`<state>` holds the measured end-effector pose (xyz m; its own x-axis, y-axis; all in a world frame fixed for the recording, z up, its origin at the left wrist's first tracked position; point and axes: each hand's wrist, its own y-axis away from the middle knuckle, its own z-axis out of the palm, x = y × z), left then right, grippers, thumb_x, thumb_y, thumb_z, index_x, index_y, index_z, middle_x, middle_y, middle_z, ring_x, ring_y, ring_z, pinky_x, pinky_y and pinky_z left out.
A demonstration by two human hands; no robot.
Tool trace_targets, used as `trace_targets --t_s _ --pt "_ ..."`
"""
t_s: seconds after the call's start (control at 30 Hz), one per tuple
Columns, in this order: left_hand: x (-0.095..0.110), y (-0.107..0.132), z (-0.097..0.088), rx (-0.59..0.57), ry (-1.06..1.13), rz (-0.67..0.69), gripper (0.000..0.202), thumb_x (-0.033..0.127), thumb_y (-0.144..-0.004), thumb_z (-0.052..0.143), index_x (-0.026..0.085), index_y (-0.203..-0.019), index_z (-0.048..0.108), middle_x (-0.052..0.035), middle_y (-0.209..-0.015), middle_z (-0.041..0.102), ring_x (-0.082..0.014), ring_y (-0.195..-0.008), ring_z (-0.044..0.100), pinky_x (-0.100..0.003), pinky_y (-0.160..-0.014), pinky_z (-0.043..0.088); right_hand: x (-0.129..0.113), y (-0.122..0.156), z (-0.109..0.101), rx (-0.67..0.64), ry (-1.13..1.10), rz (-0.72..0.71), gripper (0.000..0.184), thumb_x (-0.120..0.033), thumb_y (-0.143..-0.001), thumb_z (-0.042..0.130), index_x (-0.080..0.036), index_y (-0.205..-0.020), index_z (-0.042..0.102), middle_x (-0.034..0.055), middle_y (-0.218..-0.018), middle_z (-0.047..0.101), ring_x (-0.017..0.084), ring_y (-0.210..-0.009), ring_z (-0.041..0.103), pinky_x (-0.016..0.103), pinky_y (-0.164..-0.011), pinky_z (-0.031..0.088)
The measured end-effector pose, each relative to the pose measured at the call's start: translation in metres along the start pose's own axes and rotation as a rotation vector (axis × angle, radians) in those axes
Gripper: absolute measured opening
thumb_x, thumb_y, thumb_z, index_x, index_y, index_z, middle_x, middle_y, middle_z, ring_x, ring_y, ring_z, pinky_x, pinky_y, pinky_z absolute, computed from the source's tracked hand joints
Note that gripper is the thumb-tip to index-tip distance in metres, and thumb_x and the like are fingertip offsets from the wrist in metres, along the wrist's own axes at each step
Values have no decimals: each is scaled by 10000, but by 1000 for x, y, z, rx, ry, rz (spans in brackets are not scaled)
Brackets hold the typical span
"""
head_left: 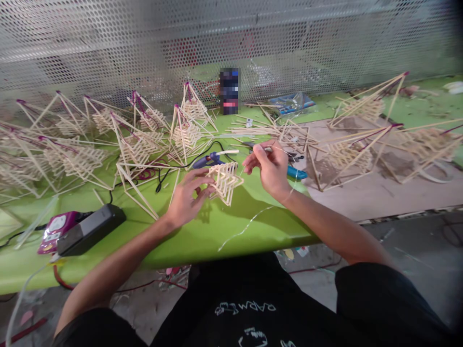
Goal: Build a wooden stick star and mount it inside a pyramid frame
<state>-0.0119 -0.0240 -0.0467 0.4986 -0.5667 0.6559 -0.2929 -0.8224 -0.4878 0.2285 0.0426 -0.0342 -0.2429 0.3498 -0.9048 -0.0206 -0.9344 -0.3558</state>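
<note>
My left hand is closed on the left side of a small star-shaped stack of wooden sticks, held up over the green table. To its right, my right hand is raised with thumb and fingers brought together in a pinch. A thin whitish string runs past my right wrist and trails down over the table. Whether its end lies between my right fingertips is too fine to see. Just behind the stick star lies a blue glue gun with a pale glue stick in it.
Finished-looking stick frames with purple tips crowd the left; several more stand on a board at the right. Loose sticks, a phone and a blue-handled tool lie behind. A black-and-grey box sits front left. Cables cross the table.
</note>
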Motion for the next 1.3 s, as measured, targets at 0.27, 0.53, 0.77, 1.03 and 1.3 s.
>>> trace_targets --t_s 0.27,0.53,0.77,1.03,1.3 --pt "-2 2 3 -34 -53 -10 147 235 -953 656 214 -1078 731 -124 -1294 638 -264 -1156 654 -342 -732 621 -3 4 0 -129 -40 63 402 -563 -885 709 -262 -929 447 -45 -647 733 144 -454 679 257 -433 574" --pt "-2 1 4 -15 -49 -25 153 246 -960 648 188 -1076 728 -135 -1272 655 -246 -1121 669 -330 -716 627 0 3 -2 -107 -68 54 371 -545 -905 689 -264 -944 450 -62 -652 733 144 -471 688 248 -437 571" --pt "-2 1 3 -3 18 -73 171 265 -961 651 206 -1104 725 -120 -1291 652 -232 -1137 673 -307 -716 635 0 0 -2 -21 -92 105 405 -563 -857 732 -263 -929 470 -73 -631 712 136 -466 680 240 -449 572" --pt "-3 2 5 -15 23 -113 183 294 -956 663 182 -1087 727 -129 -1285 659 -223 -1085 696 -272 -650 638 -7 4 1 -123 -148 116 396 -552 -870 720 -268 -919 448 -62 -684 743 149 -523 719 253 -497 607" --pt "-1 1 4 -3 69 -164 187 314 -950 663 208 -1089 729 -122 -1278 669 -243 -1111 690 -289 -656 647 -14 12 3 -180 -118 99 387 -555 -871 718 -277 -910 452 -62 -687 735 165 -580 740 288 -541 627"
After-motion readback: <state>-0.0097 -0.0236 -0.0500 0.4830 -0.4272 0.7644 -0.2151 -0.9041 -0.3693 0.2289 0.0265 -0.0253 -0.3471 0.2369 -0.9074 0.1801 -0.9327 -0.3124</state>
